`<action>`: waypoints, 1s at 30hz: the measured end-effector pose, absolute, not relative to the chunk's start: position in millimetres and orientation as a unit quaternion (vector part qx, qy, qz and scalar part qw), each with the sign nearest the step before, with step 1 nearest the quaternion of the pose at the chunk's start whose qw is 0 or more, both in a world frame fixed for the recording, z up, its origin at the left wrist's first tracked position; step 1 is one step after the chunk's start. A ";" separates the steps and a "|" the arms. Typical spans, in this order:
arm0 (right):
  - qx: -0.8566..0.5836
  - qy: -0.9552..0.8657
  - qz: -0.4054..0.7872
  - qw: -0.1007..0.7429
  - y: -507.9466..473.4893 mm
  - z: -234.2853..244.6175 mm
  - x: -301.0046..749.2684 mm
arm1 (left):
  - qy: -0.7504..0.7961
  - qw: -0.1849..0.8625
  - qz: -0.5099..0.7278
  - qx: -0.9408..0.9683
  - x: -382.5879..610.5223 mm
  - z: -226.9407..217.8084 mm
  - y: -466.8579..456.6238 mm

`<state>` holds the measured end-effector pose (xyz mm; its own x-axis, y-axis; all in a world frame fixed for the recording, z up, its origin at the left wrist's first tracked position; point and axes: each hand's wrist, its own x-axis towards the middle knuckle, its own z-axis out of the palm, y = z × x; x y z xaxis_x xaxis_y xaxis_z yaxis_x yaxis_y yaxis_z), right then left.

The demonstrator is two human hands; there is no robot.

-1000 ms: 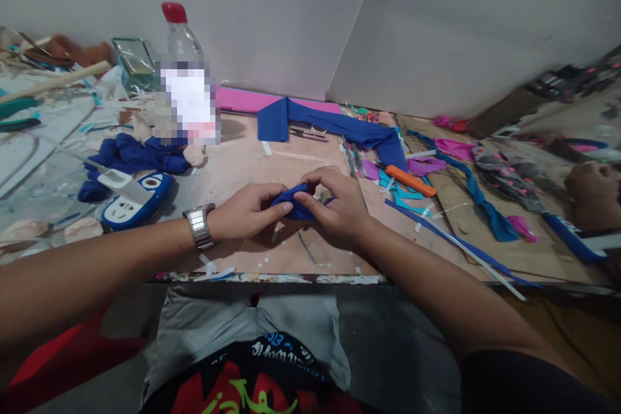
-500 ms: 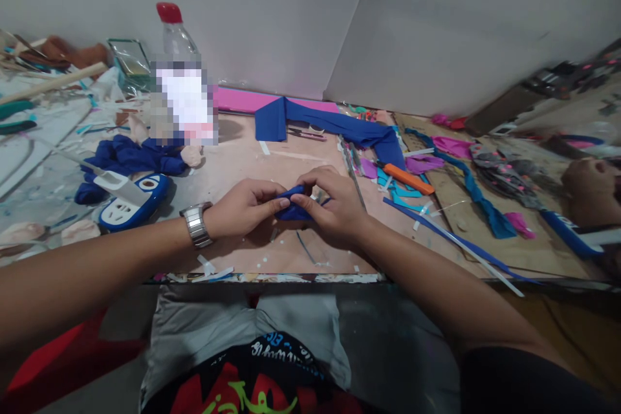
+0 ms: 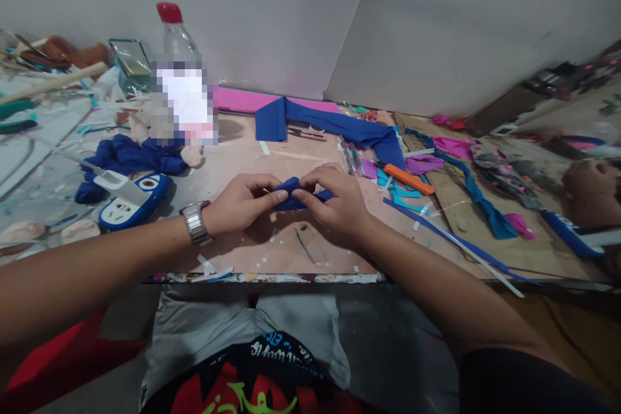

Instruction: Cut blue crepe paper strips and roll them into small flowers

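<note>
Both my hands pinch one small folded piece of blue fabric [image 3: 290,196] above the table's middle. My left hand [image 3: 245,202], with a metal watch on its wrist, grips the left side between thumb and fingers. Thumb and curled fingers of my right hand [image 3: 334,200] close on the right side, and a bit of blue shows beneath them. The two thumb tips lie close together on the cloth. Behind the hands stretches a long blue fabric strip [image 3: 334,124], folded at its left end. An orange utility knife [image 3: 409,179] lies right of my right hand.
A bottle with a red cap [image 3: 169,12] stands at the back left. Blue cloth [image 3: 130,158] and a blue-and-white power strip [image 3: 136,204] lie to the left. Rightward are scraps, a teal strip [image 3: 478,197] and a white stick [image 3: 478,249]. A person's hand [image 3: 589,191] shows far right.
My hands have risen slightly away from me with the blue fabric. A fold of it now stands up between the thumbs, and the left fingers have shifted along it.
</note>
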<state>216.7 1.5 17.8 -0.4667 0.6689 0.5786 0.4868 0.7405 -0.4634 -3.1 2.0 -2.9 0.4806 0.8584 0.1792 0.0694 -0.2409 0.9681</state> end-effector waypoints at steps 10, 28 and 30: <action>-0.341 -0.844 0.149 0.386 -2.0 18.1 217.4 | 0.328 0.606 0.331 0.645 -2.6 -4.9 0.3; -0.291 -0.866 0.126 0.387 3.0 7.6 217.5 | 0.316 0.591 0.404 0.623 0.4 -6.0 0.5; -0.287 -0.867 0.123 0.389 3.8 6.5 218.0 | 0.310 0.595 0.411 0.617 0.8 -7.0 1.0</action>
